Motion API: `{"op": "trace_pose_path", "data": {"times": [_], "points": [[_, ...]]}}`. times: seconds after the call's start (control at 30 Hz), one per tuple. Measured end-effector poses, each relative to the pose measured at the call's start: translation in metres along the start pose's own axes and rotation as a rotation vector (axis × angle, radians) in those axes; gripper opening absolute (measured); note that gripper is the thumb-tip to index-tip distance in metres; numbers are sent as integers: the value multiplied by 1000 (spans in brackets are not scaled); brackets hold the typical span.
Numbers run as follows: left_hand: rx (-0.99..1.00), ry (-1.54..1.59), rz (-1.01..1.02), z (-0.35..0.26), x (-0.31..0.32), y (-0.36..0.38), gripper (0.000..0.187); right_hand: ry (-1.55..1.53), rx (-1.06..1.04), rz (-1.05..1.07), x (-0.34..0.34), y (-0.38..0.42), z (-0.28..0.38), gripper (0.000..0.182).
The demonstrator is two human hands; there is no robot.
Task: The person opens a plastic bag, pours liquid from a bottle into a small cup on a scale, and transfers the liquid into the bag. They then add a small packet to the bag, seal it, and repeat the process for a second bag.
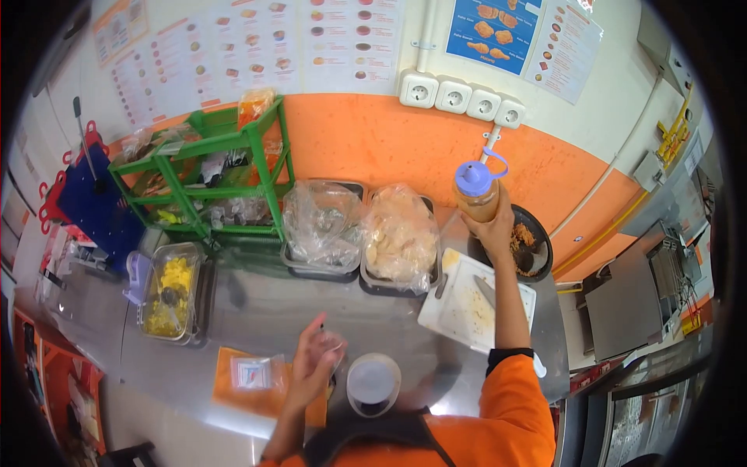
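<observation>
My right hand (492,222) is wrapped round a squeeze bottle (476,191) with a purple lid and brown contents, held upright over the back right of the counter. Lower down, my left hand (317,354) is raised with its fingers bent, near a small round container (373,383) with a pale lid. Something clear shows at its fingertips, too small to make out. Left of that hand lies an orange sheet (233,389) with a small clear packet (253,373) on it. A white cutting board (467,311) bearing a knife (485,292) is below the bottle.
A green rack (261,156) with bags stands at the back left. Beside it are two trays with plastic-wrapped food (401,237). A clear tub (187,311) of yellow pieces sits left. A dark bowl (545,261) is at the right, by the orange wall.
</observation>
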State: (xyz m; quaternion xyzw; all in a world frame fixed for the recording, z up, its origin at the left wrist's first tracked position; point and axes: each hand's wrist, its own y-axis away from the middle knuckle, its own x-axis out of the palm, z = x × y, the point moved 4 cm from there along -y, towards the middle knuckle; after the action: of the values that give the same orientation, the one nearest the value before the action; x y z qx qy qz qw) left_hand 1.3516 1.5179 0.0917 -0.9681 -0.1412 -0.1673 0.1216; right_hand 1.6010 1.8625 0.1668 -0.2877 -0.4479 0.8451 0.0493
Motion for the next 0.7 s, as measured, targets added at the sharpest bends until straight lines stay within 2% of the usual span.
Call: {"op": "trace_pose_path", "data": {"times": [0.1, 0.13, 0.2, 0.23, 0.33, 0.5, 0.7], "points": [[133, -255, 149, -38, 22, -22, 64, 50, -105, 148, -42, 4, 83, 89], [126, -259, 142, -50, 27, -25, 64, 42, -101, 155, -51, 9, 99, 89], [137, -433, 247, -70, 40, -27, 64, 20, -292, 243, -65, 23, 136, 87], [134, -438, 247, -73, 42, -25, 64, 28, -282, 292, -72, 31, 154, 87], [183, -455, 283, -80, 49, -18, 64, 128, -373, 363, -87, 54, 183, 87], [321, -569, 321, -89, 49, -1, 63, 106, -467, 369, -105, 72, 222, 82], [253, -542, 341, -82, 44, 7, 60, 93, -480, 400, -112, 85, 236, 82]]}}
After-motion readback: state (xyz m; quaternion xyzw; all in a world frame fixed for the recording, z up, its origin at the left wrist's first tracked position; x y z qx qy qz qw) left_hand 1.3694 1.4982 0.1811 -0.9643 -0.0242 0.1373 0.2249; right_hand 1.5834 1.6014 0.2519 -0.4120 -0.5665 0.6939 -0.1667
